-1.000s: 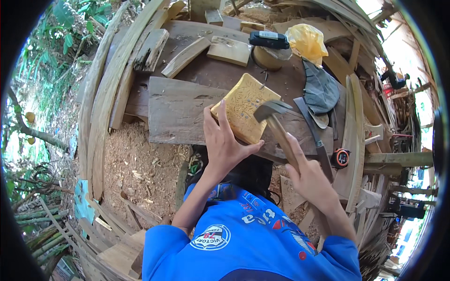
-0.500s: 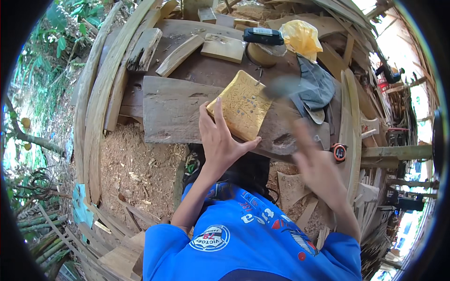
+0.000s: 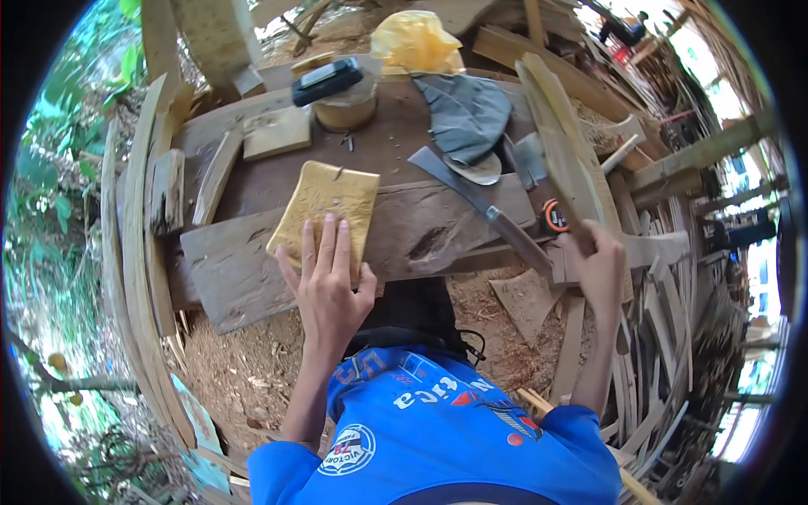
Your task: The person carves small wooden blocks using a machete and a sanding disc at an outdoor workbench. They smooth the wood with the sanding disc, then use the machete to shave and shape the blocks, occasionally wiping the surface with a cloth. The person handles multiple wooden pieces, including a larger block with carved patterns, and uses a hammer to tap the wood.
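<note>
A square yellow wooden block, its top covered in small marks, lies tilted on a weathered plank. Over its lower part rests my left hand, fingers stretched flat on top and thumb by the near right corner. Small grey nail heads show just beyond the fingertips. Another small dark piece, perhaps a nail, is at the block's far edge. My right hand is closed round the wooden handle of a hammer, whose metal head is at the bench's right side, beyond a knife with a wooden handle.
A grey cloth, an orange-and-black tape measure, a yellow plastic bag and a black case on a round wooden piece are around the bench. Small nails lie beyond the block. Wood shavings cover the ground.
The hammer has swung from over the block to the bench's right side. My left hand has shifted from the block's edge onto its top. The whole view has turned rightward.
</note>
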Demonstrator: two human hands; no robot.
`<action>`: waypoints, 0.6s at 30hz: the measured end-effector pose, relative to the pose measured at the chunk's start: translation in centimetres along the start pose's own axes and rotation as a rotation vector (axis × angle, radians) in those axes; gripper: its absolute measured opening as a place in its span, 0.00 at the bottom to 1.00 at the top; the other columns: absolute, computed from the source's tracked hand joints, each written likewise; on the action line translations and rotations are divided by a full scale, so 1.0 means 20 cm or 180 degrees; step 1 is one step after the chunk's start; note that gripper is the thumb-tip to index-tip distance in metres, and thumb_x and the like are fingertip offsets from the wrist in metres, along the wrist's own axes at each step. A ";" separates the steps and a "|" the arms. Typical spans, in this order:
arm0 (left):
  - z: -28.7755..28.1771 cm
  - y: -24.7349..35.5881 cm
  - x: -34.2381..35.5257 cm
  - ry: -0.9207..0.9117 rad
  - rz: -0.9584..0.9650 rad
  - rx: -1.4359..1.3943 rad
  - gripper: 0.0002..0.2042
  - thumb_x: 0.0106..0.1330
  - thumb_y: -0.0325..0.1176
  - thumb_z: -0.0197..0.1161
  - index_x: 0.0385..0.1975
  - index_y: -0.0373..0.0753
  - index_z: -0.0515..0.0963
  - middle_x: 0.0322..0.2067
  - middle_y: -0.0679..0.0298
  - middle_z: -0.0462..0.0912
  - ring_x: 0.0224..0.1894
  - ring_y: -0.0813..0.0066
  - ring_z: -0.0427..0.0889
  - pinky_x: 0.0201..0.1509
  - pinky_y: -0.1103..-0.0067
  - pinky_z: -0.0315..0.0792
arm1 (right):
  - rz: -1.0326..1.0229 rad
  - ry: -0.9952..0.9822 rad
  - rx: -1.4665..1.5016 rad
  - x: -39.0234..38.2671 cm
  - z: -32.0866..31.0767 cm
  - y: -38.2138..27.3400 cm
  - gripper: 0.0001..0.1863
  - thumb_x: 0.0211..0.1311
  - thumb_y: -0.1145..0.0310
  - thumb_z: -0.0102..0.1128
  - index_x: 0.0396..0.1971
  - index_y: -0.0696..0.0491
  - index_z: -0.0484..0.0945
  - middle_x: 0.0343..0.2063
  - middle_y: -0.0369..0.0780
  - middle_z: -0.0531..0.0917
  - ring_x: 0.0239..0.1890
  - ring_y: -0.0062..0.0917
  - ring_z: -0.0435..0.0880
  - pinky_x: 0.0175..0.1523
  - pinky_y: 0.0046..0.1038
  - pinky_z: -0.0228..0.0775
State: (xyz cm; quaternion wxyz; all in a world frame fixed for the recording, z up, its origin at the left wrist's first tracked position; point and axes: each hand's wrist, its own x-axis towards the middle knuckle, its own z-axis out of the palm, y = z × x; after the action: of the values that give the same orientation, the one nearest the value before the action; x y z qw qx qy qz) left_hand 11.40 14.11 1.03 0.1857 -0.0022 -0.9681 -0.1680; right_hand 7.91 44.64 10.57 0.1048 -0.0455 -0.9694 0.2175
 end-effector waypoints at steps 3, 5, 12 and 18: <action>0.03 0.04 0.04 0.0012 0.0227 0.0022 0.27 0.52 0.34 0.59 0.52 0.30 0.68 0.56 0.52 0.67 0.61 0.56 0.62 0.66 0.61 0.48 | 0.0193 0.0670 -0.0527 0.13 -0.03 0.40 0.19 0.46 0.63 0.66 0.34 0.60 0.77 0.25 0.47 0.81 0.28 0.36 0.82 0.35 0.32 0.70; 0.04 0.05 0.07 -0.0001 0.0267 0.0017 0.27 0.52 0.34 0.60 0.52 0.28 0.67 0.55 0.49 0.67 0.61 0.55 0.62 0.65 0.64 0.50 | 0.0570 0.0698 -0.0561 0.18 -0.05 0.55 0.18 0.46 0.62 0.66 0.34 0.60 0.78 0.25 0.47 0.82 0.28 0.37 0.81 0.35 0.33 0.70; 0.05 0.09 0.08 -0.0125 0.0166 -0.0084 0.28 0.52 0.36 0.62 0.52 0.26 0.66 0.56 0.45 0.65 0.61 0.53 0.61 0.65 0.66 0.51 | 0.0941 0.0417 -0.0185 0.25 0.14 0.86 0.16 0.46 0.63 0.65 0.32 0.59 0.79 0.25 0.47 0.82 0.30 0.35 0.82 0.36 0.32 0.70; -0.04 0.06 0.16 -0.0505 -0.0009 -0.0103 0.35 0.51 0.49 0.64 0.57 0.37 0.63 0.60 0.43 0.56 0.64 0.49 0.52 0.66 0.61 0.43 | 0.0840 0.0676 -0.0117 0.25 0.26 0.82 0.16 0.46 0.66 0.65 0.34 0.59 0.79 0.30 0.46 0.80 0.35 0.37 0.80 0.42 0.33 0.69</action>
State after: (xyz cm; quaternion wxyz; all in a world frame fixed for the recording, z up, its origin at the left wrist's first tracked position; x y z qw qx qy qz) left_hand 8.86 14.79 3.29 0.1082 -0.0172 -0.9770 -0.1831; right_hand 2.64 57.99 -0.22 0.1762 -0.1969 -0.9423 0.2056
